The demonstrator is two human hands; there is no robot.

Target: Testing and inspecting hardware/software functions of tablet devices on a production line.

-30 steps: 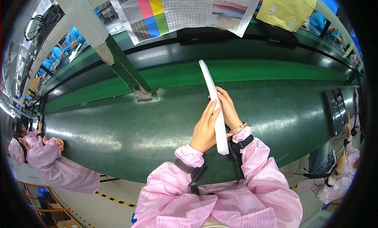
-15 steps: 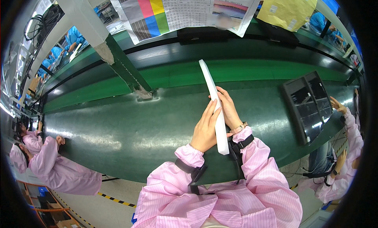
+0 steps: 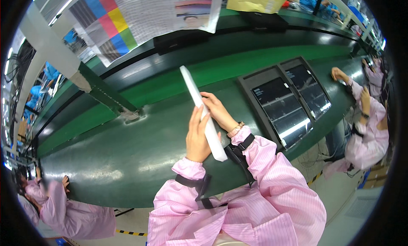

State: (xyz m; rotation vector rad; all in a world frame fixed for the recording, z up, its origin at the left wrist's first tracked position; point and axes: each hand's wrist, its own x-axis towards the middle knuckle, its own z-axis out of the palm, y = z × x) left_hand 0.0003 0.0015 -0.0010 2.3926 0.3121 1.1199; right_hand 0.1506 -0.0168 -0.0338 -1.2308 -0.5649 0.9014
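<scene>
A slim white panel (image 3: 212, 137), seen nearly edge-on, stands tilted between my two hands above the green worktable. My left hand (image 3: 196, 137) presses flat fingers against its left side. From the other side my right hand (image 3: 219, 113) grips it, the fingers partly hidden behind the panel. Its far end sticks out beyond my fingertips. To the right of my hands lies a dark tray (image 3: 250, 91) bearing two black glossy screens (image 3: 282, 108).
The green table (image 3: 106, 161) curves across the view. A painted post (image 3: 104, 95) rises from it at left. Printed sheets (image 3: 157, 16) and a yellow sheet (image 3: 257, 0) hang at the back. Co-workers in pink sit at left (image 3: 85, 212) and right (image 3: 367, 144).
The view has turned to the right. The dark tray now appears closer to my hands, and a co-worker's hand at its far side has come away from it. My grip stays the same.
</scene>
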